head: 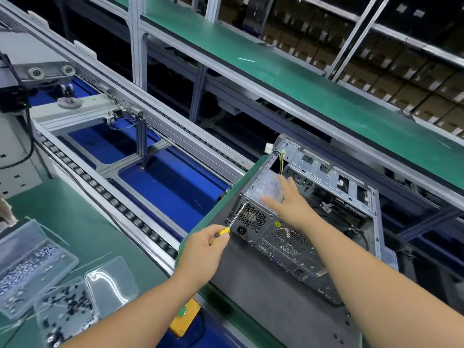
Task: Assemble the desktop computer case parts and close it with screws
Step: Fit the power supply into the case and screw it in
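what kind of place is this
Most likely a computer assembly line in a factory: a roller conveyor runs past the green workbench, an open computer case is being worked on, and trays of screws sit nearby.

Pretty clearly a factory assembly line for PCs. There's a long roller conveyor with aluminium rails running off to the left of the left hand, green anti-static matting on the table and on the shelf above the hands, and clear plastic trays of screws down to the left hand's left. Far behind the right hand, racks hold rows of cardboard boxes, warehouse style.
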